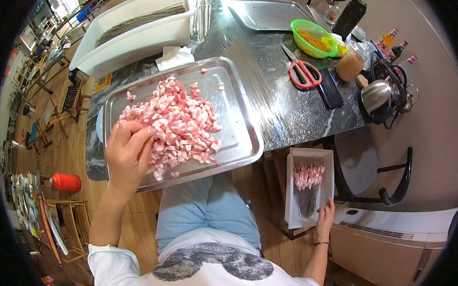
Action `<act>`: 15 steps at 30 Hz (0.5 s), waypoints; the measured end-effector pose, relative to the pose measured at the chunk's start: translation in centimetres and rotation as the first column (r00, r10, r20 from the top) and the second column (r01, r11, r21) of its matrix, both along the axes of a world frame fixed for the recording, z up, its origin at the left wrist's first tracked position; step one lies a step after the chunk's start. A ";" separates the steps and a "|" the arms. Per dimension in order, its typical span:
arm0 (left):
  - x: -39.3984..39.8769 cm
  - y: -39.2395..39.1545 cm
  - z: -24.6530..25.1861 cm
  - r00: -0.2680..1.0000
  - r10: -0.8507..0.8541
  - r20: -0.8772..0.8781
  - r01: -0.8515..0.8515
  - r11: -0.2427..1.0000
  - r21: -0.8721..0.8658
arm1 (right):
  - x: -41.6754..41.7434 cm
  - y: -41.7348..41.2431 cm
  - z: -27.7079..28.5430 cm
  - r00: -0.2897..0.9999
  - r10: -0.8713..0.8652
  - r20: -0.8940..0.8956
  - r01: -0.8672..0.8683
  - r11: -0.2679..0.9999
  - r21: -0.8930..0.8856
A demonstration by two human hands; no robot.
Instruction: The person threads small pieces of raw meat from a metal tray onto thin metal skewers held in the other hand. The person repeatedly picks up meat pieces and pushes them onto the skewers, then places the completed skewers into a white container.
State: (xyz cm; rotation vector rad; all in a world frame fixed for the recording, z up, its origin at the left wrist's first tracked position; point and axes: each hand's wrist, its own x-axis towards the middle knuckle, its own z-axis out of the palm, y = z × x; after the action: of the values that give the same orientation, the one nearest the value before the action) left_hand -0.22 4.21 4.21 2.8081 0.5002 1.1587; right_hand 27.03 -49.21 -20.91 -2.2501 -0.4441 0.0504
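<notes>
A pile of diced raw meat (180, 121), pink with white fat, lies on a stainless steel tray (237, 124) at the table's near edge. My left hand (129, 150) is at the pile's left side, fingers bent and fingertips drawn together against the meat; whether a piece is between them is hidden. Down to the right, a white plastic box (292, 218) holds a bundle of meat skewers (308, 177) with bare metal ends towards me. My right hand (324, 220) is at this box's right rim, fingers extended, with nothing seen in it.
Loose metal skewers (254, 90) lie right of the tray. Beyond are red-handled scissors (303, 74), a dark phone (330, 90), a green basket (314, 39), a jar (349, 66) and a kettle (382, 98). A white tub (141, 35) with skewers stands far left; a chair (356, 164) is right.
</notes>
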 end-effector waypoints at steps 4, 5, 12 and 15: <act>-1.1 0.3 -0.8 0.997 -0.012 0.074 0.016 0.998 -0.053 | 0.4 9.8 13.1 0.980 0.117 0.161 -0.127 0.991 0.052; -0.6 0.4 -0.6 0.996 -0.033 0.089 0.037 0.998 -0.044 | 0.6 14.3 16.7 0.941 0.205 0.269 -0.219 0.975 0.025; -1.0 1.1 1.0 0.989 -0.003 0.149 0.017 0.995 -0.097 | 8.2 40.6 20.2 0.872 0.394 0.288 -0.335 0.913 -0.234; -3.3 2.7 0.8 0.991 0.045 0.126 -0.027 0.989 -0.143 | 8.4 44.8 19.4 0.875 0.427 0.228 -0.333 0.873 -0.357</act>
State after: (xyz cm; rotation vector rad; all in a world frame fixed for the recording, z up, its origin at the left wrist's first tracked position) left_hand -3.47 6.94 5.00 2.5959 0.5992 1.2497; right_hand 35.43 -4.38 -1.52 -2.4467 -1.1203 -0.0204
